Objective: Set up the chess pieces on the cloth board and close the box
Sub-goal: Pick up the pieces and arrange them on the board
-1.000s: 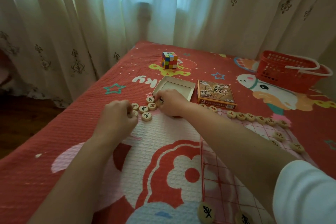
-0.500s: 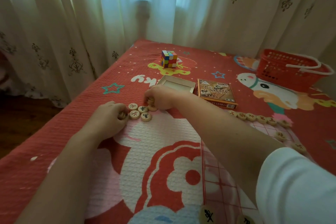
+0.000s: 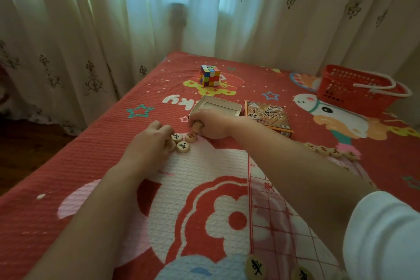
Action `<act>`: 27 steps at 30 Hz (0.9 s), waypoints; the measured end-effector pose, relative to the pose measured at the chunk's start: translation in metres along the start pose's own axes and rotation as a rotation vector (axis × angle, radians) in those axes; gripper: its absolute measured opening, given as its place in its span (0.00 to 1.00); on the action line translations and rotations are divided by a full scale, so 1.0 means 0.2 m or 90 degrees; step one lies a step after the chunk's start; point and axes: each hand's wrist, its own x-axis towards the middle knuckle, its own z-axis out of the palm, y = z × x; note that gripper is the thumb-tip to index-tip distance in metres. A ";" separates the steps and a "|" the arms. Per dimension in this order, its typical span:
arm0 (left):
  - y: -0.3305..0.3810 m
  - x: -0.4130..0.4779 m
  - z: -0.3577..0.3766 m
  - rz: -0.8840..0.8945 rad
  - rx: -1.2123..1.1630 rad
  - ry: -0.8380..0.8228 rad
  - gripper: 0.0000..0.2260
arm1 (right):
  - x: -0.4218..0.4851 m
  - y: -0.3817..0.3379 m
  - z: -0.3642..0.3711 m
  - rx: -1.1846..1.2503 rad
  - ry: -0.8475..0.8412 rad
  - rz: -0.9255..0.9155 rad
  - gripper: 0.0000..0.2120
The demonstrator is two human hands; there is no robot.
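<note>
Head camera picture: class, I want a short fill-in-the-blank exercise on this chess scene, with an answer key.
1. The multicoloured puzzle cube stands on the red blanket, farther from the person than the open ____.
2. The basket at the far right is ____ in colour.
3. The printed box lid lies to the ____ of the open box tray.
4. The right hand is closed around a wooden chess ____.

Missing words: box tray; red; right; piece

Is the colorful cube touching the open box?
Apart. The head view shows the colorful cube farther back, with a clear stretch of red blanket between it and the open box.
</note>
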 end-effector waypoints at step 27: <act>-0.09 0.15 -0.01 -0.045 -0.035 0.006 0.09 | -0.04 -0.22 0.06 -0.081 -0.070 -0.076 0.13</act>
